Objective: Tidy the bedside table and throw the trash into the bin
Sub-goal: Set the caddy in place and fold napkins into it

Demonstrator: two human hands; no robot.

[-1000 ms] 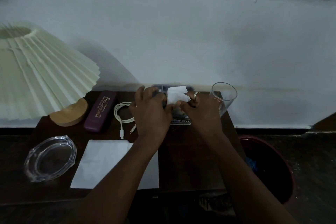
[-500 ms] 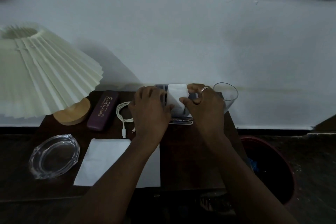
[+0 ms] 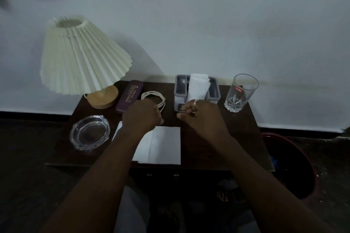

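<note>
On the dark bedside table [image 3: 242, 138] a grey organizer [image 3: 215, 91] stands at the back, with a folded white tissue [image 3: 198, 86] upright in it. My right hand [image 3: 200, 117] is just in front of the organizer, fingers curled, and pinches what looks like a small flat card [image 3: 182, 113]. My left hand [image 3: 141, 116] hovers with curled fingers and nothing visible in it, beside the coiled white cable [image 3: 151, 95]. A white sheet of paper [image 3: 164, 144] lies at the front, partly under my left forearm. The dark red bin [image 3: 295, 166] stands on the floor to the table's right.
A pleated cream lamp [image 3: 83, 56] on a wooden base stands at the back left, with a purple glasses case [image 3: 129, 96] beside it. A glass ashtray [image 3: 90, 132] sits front left. A drinking glass [image 3: 241, 91] stands at the back right. The wall rises directly behind.
Both hands have let go of the white tissue, which now stands in the organizer, and have drawn back toward me. The camera has pulled back, showing more of the table.
</note>
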